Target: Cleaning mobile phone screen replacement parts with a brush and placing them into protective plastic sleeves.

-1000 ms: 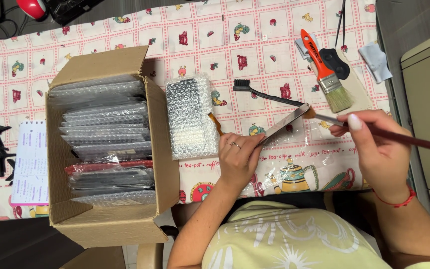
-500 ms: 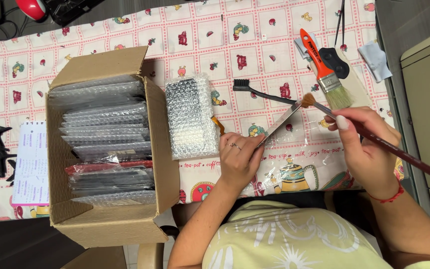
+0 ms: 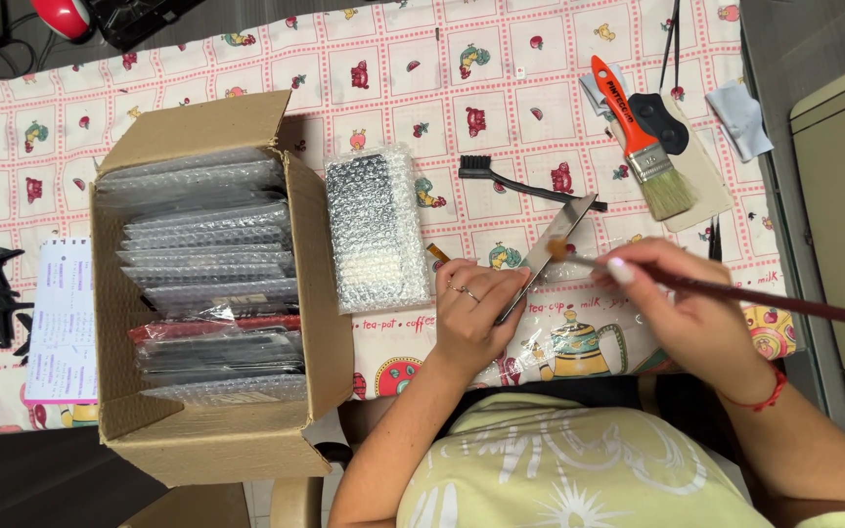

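Note:
My left hand (image 3: 471, 313) grips a thin flat metallic part (image 3: 548, 249), tilted with its far end up toward the right. My right hand (image 3: 689, 315) holds a slim dark-handled paintbrush (image 3: 794, 305), and its bristle tip touches the flat part near the upper end. A small orange ribbon tab (image 3: 437, 253) shows just left of my left hand. A bubble-wrapped flat item (image 3: 376, 230) lies on the patterned tablecloth (image 3: 501, 78) left of that hand.
An open cardboard box (image 3: 320, 323) at the left holds several bubble-wrapped items. A black narrow brush (image 3: 525, 182), an orange-handled wide paintbrush (image 3: 643, 142), a black pick, tweezers and a grey cloth lie at the back right. A printed paper (image 3: 61, 323) lies at the far left.
My right hand has moved the paintbrush tip along the flat part, first up toward its far end, then back down a little. My left hand has kept the part still.

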